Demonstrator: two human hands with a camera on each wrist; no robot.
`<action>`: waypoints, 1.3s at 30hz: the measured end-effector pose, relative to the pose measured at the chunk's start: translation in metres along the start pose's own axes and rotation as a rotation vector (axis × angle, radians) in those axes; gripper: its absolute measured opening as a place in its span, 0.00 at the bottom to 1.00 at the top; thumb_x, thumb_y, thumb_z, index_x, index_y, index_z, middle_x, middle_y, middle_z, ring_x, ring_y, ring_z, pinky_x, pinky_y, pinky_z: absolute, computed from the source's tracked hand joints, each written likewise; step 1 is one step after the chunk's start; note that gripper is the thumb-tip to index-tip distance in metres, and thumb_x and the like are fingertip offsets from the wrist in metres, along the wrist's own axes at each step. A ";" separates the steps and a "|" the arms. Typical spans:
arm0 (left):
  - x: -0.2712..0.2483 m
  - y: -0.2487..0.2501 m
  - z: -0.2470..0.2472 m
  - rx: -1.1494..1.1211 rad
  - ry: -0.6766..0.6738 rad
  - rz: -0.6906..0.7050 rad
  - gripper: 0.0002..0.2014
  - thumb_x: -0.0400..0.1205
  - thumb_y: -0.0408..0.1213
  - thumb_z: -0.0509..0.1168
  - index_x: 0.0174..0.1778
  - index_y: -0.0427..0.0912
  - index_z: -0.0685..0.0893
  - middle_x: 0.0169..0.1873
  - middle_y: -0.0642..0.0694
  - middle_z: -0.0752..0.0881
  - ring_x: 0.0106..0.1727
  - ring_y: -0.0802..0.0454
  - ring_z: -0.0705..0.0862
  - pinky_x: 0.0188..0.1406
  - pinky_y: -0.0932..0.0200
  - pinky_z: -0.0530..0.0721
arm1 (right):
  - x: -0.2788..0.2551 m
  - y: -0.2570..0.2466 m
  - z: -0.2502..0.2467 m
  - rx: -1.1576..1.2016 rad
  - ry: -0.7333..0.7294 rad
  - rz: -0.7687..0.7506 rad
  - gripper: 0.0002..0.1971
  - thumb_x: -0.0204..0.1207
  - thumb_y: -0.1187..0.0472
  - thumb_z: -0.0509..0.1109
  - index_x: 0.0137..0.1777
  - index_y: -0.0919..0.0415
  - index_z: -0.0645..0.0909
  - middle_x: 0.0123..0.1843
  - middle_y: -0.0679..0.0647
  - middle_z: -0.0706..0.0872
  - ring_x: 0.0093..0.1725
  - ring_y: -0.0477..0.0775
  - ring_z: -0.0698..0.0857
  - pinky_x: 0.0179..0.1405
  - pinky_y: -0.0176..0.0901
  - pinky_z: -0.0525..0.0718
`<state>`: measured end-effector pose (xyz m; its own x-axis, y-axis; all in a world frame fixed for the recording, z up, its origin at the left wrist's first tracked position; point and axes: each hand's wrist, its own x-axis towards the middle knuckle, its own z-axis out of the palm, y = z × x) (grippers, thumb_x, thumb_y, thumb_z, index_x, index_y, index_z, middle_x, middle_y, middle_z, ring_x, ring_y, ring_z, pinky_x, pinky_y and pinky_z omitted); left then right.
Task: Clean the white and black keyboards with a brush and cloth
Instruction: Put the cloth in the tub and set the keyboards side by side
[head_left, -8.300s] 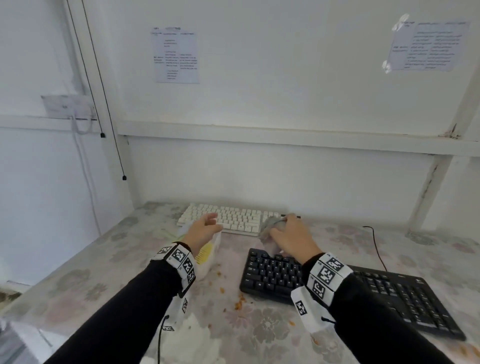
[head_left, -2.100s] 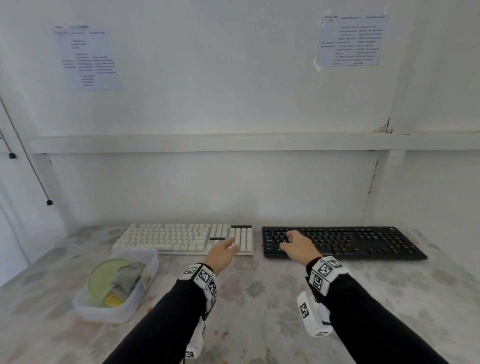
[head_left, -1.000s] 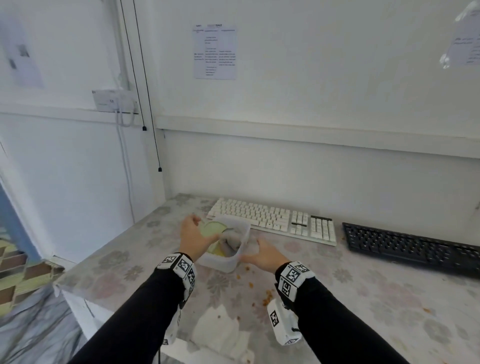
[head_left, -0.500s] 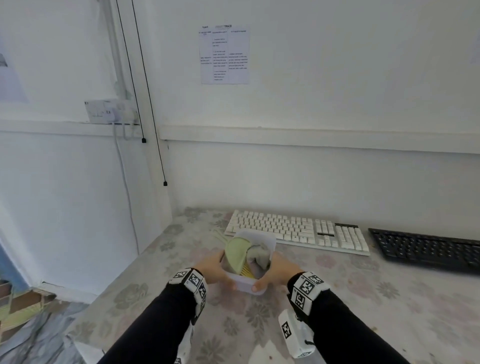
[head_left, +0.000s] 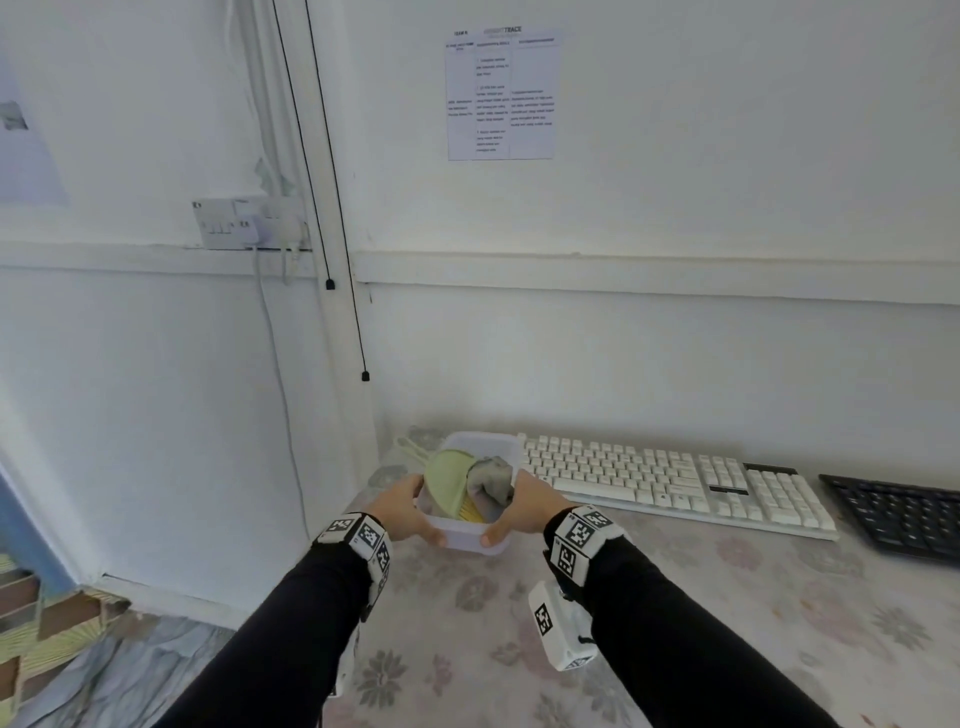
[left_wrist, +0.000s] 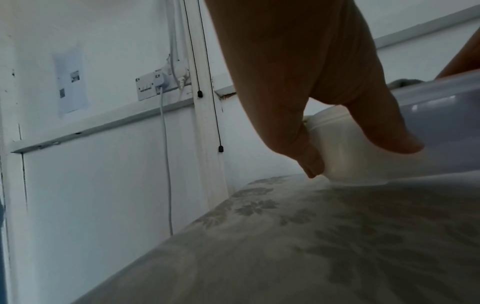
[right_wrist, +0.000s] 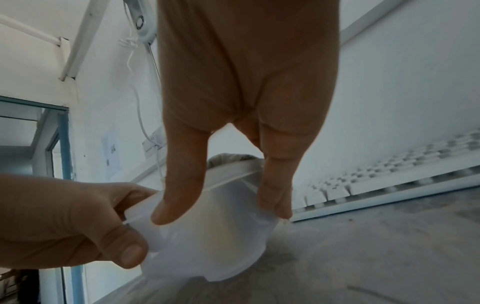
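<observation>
Both hands hold a translucent plastic tub (head_left: 467, 538) just above the table's left end. My left hand (head_left: 402, 512) grips its left side, thumb on the near wall; my right hand (head_left: 522, 512) grips the right side. In the left wrist view the left fingers (left_wrist: 384, 133) curl round the tub (left_wrist: 441, 127). In the right wrist view my right thumb (right_wrist: 182, 185) presses the tub's wall (right_wrist: 228, 236). Inside lie a green-backed brush (head_left: 448, 480) with yellow bristles and a grey cloth (head_left: 491, 483). The white keyboard (head_left: 670, 480) lies behind to the right, the black keyboard (head_left: 898, 514) at far right.
The table (head_left: 727, 623) has a floral cover and ends just left of my left arm, with floor below. A wall socket with white cables (head_left: 249, 223) and hanging black cords (head_left: 332, 208) sit at the wall corner to the left.
Both hands took hold of the tub and moved it towards the table's left end, past the white keyboard's left side. My view turned further left.
</observation>
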<state>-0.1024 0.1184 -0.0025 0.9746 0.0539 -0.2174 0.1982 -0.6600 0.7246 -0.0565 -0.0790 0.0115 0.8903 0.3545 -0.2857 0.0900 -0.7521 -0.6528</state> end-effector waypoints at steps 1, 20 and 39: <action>0.007 -0.004 -0.006 -0.002 -0.001 -0.005 0.57 0.47 0.47 0.80 0.77 0.40 0.71 0.72 0.46 0.77 0.74 0.45 0.73 0.74 0.46 0.73 | 0.010 -0.002 0.002 -0.002 -0.002 0.007 0.36 0.48 0.53 0.86 0.53 0.61 0.70 0.49 0.53 0.74 0.53 0.53 0.76 0.41 0.43 0.74; 0.104 -0.036 -0.036 -0.032 -0.043 0.017 0.60 0.45 0.47 0.80 0.78 0.42 0.70 0.72 0.45 0.78 0.74 0.44 0.74 0.74 0.41 0.73 | 0.094 -0.016 0.008 0.038 0.029 0.041 0.49 0.64 0.56 0.81 0.78 0.69 0.54 0.73 0.59 0.71 0.72 0.59 0.72 0.64 0.45 0.74; 0.119 -0.053 -0.010 0.024 0.165 -0.186 0.35 0.56 0.47 0.77 0.60 0.40 0.82 0.58 0.41 0.87 0.58 0.42 0.86 0.60 0.48 0.85 | 0.072 -0.007 0.009 0.056 0.020 -0.013 0.36 0.70 0.57 0.75 0.75 0.64 0.63 0.71 0.58 0.74 0.70 0.58 0.75 0.62 0.43 0.75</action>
<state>0.0045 0.1668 -0.0604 0.9256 0.2970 -0.2345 0.3755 -0.6445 0.6660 0.0029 -0.0433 -0.0111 0.8980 0.3525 -0.2634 0.0769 -0.7151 -0.6948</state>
